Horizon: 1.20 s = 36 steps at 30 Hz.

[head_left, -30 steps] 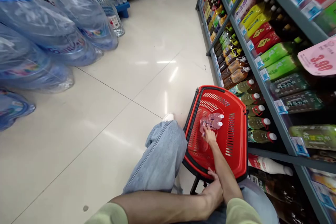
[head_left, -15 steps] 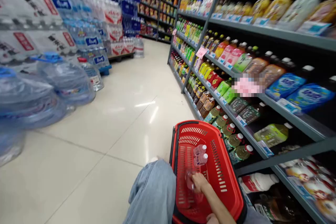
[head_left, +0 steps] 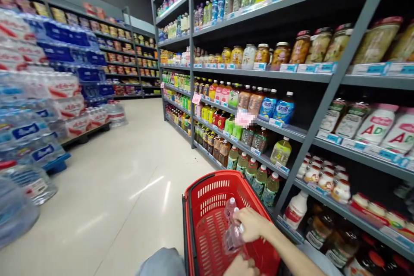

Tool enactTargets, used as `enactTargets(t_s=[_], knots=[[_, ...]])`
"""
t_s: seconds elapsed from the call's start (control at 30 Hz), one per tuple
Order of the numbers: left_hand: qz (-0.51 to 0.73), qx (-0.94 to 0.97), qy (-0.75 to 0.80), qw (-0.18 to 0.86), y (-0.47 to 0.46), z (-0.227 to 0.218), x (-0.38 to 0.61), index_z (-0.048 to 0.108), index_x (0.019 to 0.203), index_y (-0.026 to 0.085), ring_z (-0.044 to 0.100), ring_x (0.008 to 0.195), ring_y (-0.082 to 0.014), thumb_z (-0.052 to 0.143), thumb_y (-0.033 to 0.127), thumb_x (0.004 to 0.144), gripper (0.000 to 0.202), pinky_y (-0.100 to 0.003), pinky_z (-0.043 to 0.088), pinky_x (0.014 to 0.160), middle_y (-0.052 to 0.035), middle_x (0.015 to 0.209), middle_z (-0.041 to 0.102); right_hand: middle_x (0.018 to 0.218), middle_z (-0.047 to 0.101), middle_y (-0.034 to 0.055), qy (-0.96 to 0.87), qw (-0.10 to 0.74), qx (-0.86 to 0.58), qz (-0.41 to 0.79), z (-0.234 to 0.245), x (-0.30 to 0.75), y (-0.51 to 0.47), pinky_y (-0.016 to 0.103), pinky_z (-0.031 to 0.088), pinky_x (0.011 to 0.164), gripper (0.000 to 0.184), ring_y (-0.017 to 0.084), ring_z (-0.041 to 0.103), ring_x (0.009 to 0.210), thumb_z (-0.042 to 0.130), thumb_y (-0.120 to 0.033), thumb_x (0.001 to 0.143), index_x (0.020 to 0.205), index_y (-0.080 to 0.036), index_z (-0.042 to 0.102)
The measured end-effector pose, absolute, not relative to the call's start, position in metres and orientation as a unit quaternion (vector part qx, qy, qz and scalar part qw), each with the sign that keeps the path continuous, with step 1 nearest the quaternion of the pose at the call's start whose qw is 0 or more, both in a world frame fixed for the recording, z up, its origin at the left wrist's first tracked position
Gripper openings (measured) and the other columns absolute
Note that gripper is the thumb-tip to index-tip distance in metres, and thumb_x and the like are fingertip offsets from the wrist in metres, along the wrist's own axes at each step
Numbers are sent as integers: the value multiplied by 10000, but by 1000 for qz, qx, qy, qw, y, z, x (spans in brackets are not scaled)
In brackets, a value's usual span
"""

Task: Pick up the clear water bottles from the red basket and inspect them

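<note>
A red shopping basket stands on the floor in front of me. Inside it are small clear bottles with white caps and a pinkish tint from the basket. My right hand reaches in from the right, its fingers closed at the neck of one clear bottle. Just beyond, another clear bottle stands upright. A further white cap shows beside my fingertips. My left hand is at the basket's near end, cut off by the lower picture edge. Its fingers look curled; what they hold is hidden.
Along the right runs a grey shelf rack with drink bottles and jars, close beside the basket. Stacked water packs and large water jugs stand on the left. A tiled floor aisle lies between. My knee is left of the basket.
The view has swung up and to the right. My right hand has moved from the near bottle toward the standing bottles, and my left hand shows more at the basket's near end.
</note>
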<state>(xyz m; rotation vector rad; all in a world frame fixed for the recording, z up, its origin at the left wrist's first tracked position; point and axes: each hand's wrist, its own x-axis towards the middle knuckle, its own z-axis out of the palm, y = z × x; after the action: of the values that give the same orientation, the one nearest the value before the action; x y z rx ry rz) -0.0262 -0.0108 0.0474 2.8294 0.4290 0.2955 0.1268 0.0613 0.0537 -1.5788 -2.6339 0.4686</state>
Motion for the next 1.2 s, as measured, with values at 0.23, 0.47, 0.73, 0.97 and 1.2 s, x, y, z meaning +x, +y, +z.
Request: enactTargets(t_s=[0.23,0.47,0.73,0.97,1.2], knots=[[220,900,303,222,78,128,-59,599,878,187,598,750,-147,568,251,925,85,-261,410,722,5,815,664,705,498,-48,-827,182,-495,197,106,150,64,250,274,585,262,122,416,636,622,-144,548,736,-215,453],[129,750,141,633,138,91,-34,523,1276,152,587,1193,-247,881,498,642,805,-397,435,1079,-113,1305,613,656,442,-69,-787,277,-485,261,130,172,71,251,243,583,265,111,339,624,633,-166,487,693,-201,470],[122,769,161,606,113,61,-6,657,1217,144,625,925,-212,905,452,591,740,-388,512,955,-59,1059,688,652,410,-40,-622,454,-490,409,112,207,87,258,243,550,212,136,331,614,528,-246,477,680,-207,478],[247,596,185,741,111,65,-18,642,1274,110,651,1008,-257,910,532,585,852,-444,483,1009,-123,1114,692,758,629,21,-371,586,-536,481,76,179,103,317,458,685,232,231,574,735,641,-413,644,774,-223,608],[344,290,292,844,113,58,-10,698,1021,54,650,866,-275,697,897,485,998,-400,471,911,-162,932,702,734,677,12,-107,623,-475,613,67,95,86,365,512,620,378,270,657,709,688,-503,644,912,-257,586]])
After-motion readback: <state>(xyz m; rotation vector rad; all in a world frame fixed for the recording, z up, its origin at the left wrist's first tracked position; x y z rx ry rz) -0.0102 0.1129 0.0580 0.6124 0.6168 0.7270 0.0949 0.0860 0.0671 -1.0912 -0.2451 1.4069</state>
